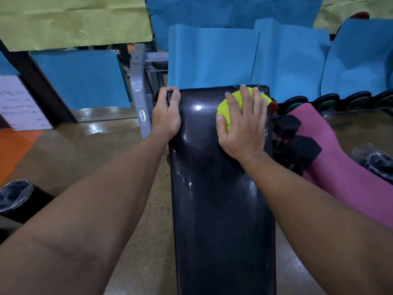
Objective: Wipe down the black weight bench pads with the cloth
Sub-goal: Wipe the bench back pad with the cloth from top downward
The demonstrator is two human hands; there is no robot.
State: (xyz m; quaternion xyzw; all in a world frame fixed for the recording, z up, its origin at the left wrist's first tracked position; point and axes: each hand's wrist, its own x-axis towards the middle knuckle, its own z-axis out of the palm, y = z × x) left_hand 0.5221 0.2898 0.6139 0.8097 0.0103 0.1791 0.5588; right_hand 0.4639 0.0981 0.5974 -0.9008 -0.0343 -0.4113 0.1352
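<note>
Head cam, fwd-down, close overhead.

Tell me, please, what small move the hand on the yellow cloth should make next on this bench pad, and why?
Probably slide the right hand, pressing the yellow cloth flat, leftward across the far end of the black pad toward the left hand. The cloth sits at the pad's far right corner, the stretch between the hands lies uncovered, and the left hand grips the far left corner, seemingly steadying the bench.

Only readable thing is "MATRIX" on a small oval badge (142, 115) on the grey frame post (139, 90). The handwritten paper sheet (20, 103) is too blurry to read.
</note>
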